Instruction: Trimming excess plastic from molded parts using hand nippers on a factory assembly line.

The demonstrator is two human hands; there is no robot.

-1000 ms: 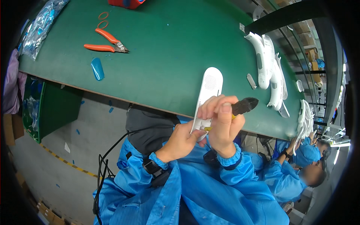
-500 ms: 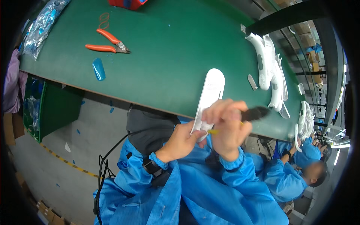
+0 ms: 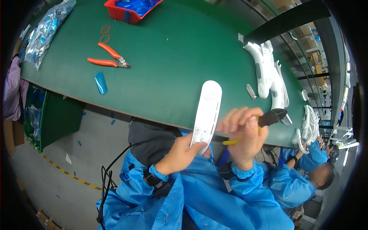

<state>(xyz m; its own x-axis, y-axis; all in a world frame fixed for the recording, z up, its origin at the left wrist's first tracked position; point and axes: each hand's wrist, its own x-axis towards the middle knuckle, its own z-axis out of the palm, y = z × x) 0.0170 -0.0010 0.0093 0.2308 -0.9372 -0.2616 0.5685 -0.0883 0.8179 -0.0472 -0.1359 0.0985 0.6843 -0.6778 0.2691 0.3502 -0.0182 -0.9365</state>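
Note:
My left hand (image 3: 182, 154) grips the lower end of a long white plastic shell (image 3: 208, 105) with rounded ends, thumb across it. The shell stands tilted over the table's near edge and shows a patch of tiny holes near its top and a narrow slot along one side. Just to its right, my right hand (image 3: 247, 136) is closed around pliers (image 3: 275, 116) with a dark head and yellow handles. The head points away to the right, apart from the shell. The right fingers hide part of the handles.
On the green table (image 3: 165, 65) lie orange-handled cutters (image 3: 111, 58), a blue film piece (image 3: 101, 83) and red rings (image 3: 104, 33). A red bin (image 3: 115, 13) stands at the back, a plastic bag (image 3: 48, 32) far left. White shells (image 3: 264, 71) are stacked right, near a co-worker (image 3: 293, 182).
My right hand has moved right with the pliers, off the shell's lower end, uncovering small features there. The left hand still holds the shell. The view has shifted slightly, showing more of the red bin.

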